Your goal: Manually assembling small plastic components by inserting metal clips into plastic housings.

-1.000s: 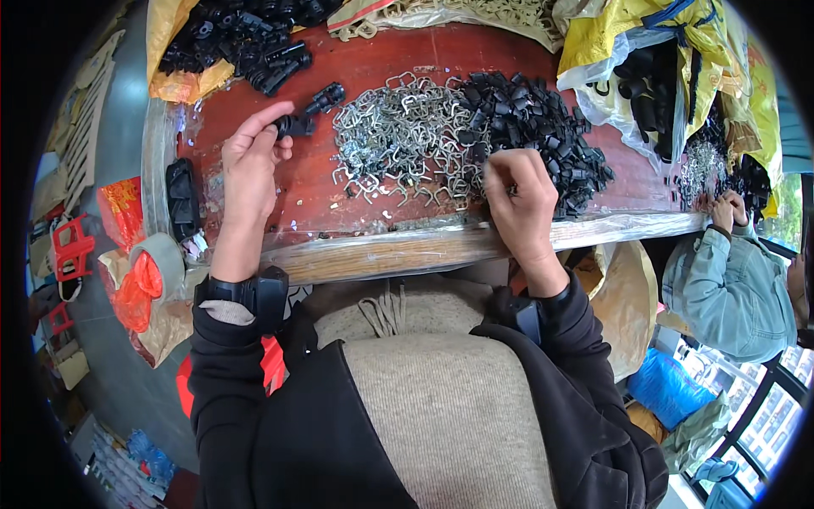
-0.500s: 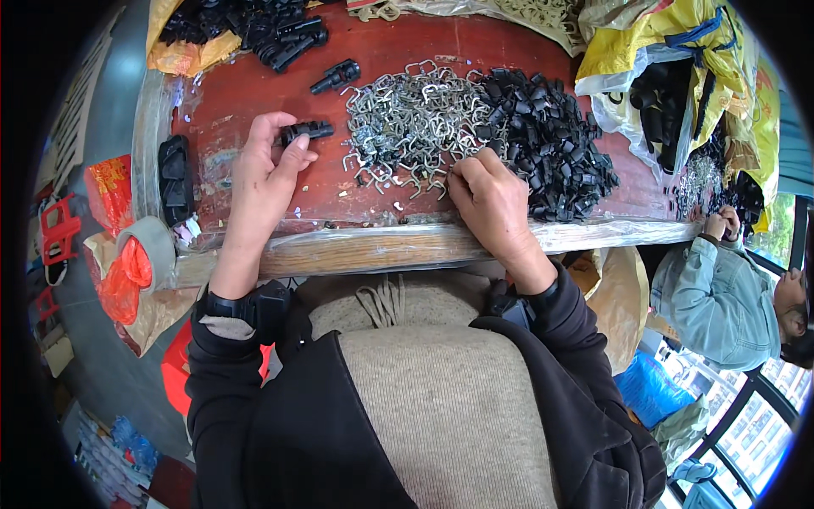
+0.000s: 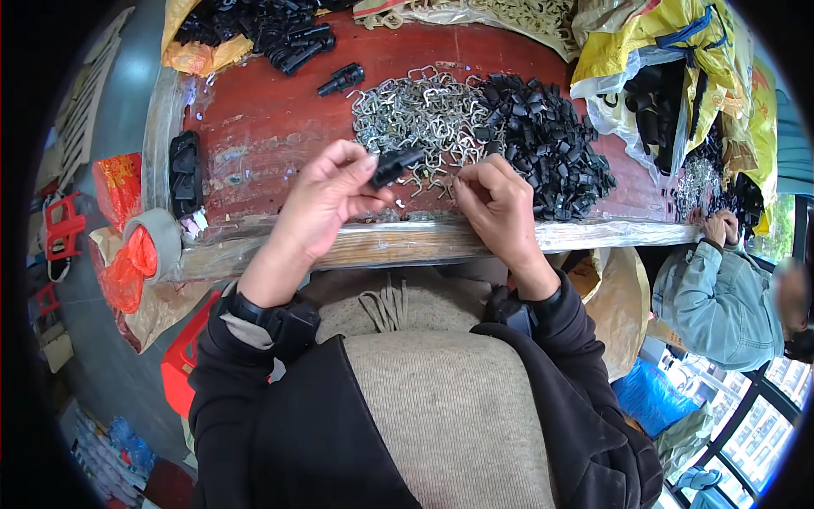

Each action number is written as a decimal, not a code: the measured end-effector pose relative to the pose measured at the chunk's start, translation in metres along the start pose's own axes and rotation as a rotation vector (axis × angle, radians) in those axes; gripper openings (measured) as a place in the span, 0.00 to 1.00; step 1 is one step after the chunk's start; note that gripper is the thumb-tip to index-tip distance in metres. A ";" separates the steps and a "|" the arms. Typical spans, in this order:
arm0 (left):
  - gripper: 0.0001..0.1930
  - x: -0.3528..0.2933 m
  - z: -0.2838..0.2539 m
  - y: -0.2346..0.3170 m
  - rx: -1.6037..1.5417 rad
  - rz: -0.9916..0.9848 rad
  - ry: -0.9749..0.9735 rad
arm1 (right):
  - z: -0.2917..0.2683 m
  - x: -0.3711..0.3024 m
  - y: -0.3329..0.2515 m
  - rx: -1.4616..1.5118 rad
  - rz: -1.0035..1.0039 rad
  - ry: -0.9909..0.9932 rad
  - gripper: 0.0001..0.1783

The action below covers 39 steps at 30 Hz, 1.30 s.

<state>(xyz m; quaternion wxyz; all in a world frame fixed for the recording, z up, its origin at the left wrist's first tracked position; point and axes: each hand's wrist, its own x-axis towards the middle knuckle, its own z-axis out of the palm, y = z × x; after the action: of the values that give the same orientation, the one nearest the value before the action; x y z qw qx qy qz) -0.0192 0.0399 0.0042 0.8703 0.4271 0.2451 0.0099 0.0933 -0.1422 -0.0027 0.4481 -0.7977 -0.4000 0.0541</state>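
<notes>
My left hand (image 3: 337, 188) pinches a black plastic fitting (image 3: 395, 167) between thumb and fingers, holding it over the near edge of the metal pieces. To its right, my right hand (image 3: 498, 202) is closed with fingertips pressed together; whatever they hold is hidden. In front of both hands spreads a pile of bent silvery metal clips (image 3: 415, 114). Against its right side lies a heap of small black plastic pieces (image 3: 551, 140). A second black fitting (image 3: 342, 79) rests on the red tabletop (image 3: 263, 119) beyond my left hand.
More black fittings (image 3: 292, 47) lie at the far left. A black tray-like part (image 3: 184, 174) and a tape roll (image 3: 157, 246) sit by the left edge. Yellow bags (image 3: 627, 64) stand at the far right. At right, another person (image 3: 716, 288) works at the same table.
My left hand has moved right with the black fitting, from the bare tabletop to close beside my right hand. My right hand has barely moved, its fingers still pressed together.
</notes>
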 end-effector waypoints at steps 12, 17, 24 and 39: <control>0.12 0.012 0.027 -0.017 -0.246 -0.259 -0.162 | -0.004 0.007 -0.021 0.083 -0.136 -0.032 0.06; 0.14 0.011 0.030 -0.018 -0.154 -0.294 -0.153 | -0.003 0.005 -0.013 0.013 -0.212 -0.060 0.07; 0.13 0.002 0.035 -0.020 0.001 -0.261 -0.188 | -0.011 -0.002 -0.018 -0.040 -0.213 -0.156 0.09; 0.13 0.001 0.037 -0.023 0.063 -0.301 -0.117 | -0.007 -0.008 -0.012 0.109 -0.067 -0.148 0.07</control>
<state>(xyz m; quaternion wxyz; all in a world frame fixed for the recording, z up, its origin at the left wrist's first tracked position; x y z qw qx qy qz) -0.0066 -0.0022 0.0054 0.8608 0.4126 0.2555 -0.1531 0.0838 -0.1487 0.0084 0.4616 -0.7521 -0.4549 0.1195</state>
